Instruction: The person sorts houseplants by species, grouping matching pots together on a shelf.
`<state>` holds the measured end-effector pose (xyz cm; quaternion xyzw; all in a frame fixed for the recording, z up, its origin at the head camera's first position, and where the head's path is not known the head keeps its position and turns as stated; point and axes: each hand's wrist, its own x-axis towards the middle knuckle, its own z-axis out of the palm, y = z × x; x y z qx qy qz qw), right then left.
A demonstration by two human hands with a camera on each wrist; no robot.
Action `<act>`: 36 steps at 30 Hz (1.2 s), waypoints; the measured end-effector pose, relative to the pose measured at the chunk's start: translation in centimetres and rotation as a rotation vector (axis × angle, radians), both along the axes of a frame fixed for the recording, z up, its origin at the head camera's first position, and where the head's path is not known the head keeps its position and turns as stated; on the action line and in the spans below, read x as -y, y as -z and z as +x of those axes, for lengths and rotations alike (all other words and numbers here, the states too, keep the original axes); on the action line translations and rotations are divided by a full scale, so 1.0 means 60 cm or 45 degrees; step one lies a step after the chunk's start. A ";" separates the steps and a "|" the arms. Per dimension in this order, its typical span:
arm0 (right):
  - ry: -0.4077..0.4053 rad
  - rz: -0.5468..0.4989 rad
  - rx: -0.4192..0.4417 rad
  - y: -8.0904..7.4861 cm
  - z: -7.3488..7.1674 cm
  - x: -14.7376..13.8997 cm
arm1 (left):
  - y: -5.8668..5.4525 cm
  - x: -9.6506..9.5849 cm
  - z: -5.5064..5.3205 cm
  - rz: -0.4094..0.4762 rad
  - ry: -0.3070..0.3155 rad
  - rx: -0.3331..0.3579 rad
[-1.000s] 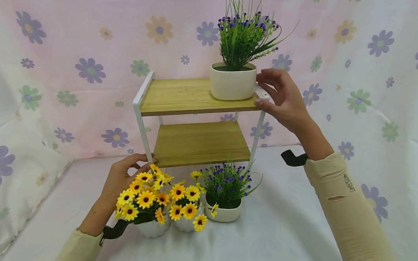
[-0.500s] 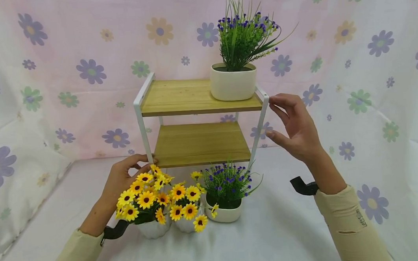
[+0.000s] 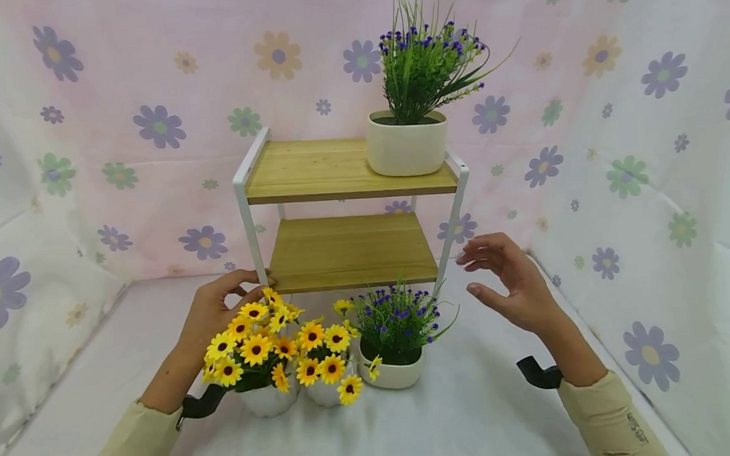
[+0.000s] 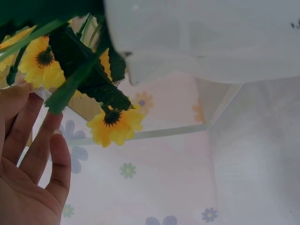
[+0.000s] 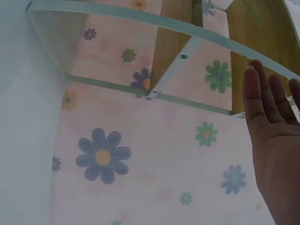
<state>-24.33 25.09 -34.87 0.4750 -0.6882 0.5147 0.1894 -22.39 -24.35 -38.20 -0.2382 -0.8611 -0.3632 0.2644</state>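
Observation:
A two-tier shelf rack (image 3: 312, 169) with wooden boards and white metal legs stands in the middle. My left hand (image 3: 208, 312) holds its front left leg near the lower board, fingertips partly hidden behind the leg and yellow blooms. My right hand (image 3: 510, 286) is apart from the rack, to its right, with fingers loosely spread and nothing in them; the right wrist view shows its fingers (image 5: 255, 93) extended beside the frame. At the right end of the top board sits a cream pot (image 3: 407, 146) of grassy purple flowers.
In front of the rack stand two white pots of yellow daisy-like flowers (image 3: 255, 349) (image 3: 332, 369) and a cream pot of purple flowers (image 3: 393, 374). A white cloth (image 3: 474, 415) covers the table. Flower-printed curtains (image 3: 305, 24) surround it.
My right hand has left the cream pot on the top board, moving down and slightly outward. The left hand stays at the rack's leg.

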 end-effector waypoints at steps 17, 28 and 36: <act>-0.178 0.864 0.586 0.069 -0.009 -0.017 | -0.004 -0.002 -0.001 -0.004 -0.014 0.001; -0.064 0.960 0.778 0.121 0.025 0.070 | -0.001 -0.001 0.002 -0.010 -0.033 0.006; 0.097 0.725 0.588 0.156 0.027 0.106 | 0.000 -0.002 -0.002 -0.008 -0.021 -0.011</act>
